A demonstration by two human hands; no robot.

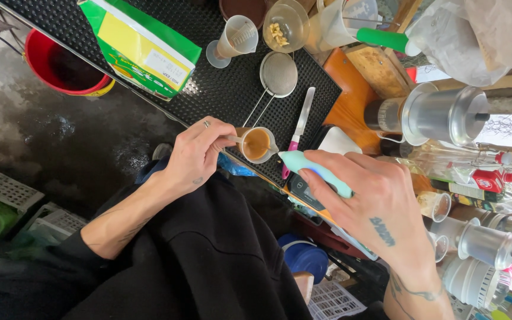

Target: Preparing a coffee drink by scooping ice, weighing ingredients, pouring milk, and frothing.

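My left hand (198, 153) grips the handle of a small metal pitcher (258, 144) holding light brown liquid, at the near edge of a black rubber mat (220, 89). My right hand (368, 198) holds a mint-green handheld frother (315, 170) whose tip points at the pitcher's spout. A knife with a pink handle (296, 133) lies on the mat just beyond the pitcher. A fine mesh strainer (277, 76) rests farther back.
A green and yellow bag (140, 47) lies on the mat. Measuring cups (235, 38) and a jug with a green handle (357, 29) stand at the back. Metal drip filters (445, 115), bottles and small glasses (434, 206) crowd the right. A red bucket (60, 65) sits on the wet floor.
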